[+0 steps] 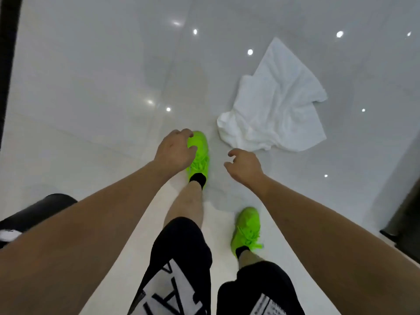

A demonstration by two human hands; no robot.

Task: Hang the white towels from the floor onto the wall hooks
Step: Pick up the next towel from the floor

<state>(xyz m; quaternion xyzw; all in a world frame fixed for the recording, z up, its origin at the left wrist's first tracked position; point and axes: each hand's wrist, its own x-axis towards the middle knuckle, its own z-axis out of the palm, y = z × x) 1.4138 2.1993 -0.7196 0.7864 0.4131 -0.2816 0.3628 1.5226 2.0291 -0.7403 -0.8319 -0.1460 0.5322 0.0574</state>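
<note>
A crumpled white towel lies on the glossy white tiled floor, ahead and to the right. My right hand hangs just short of the towel's near edge, fingers loosely curled, holding nothing. My left hand reaches forward over my left foot, fingers also loosely curled and empty. No wall hooks appear in this view.
My green shoes stand on the floor, the left foot forward, the right one back. A dark round object sits at the lower left. A dark frame runs up the left edge; a dark base stands at the right.
</note>
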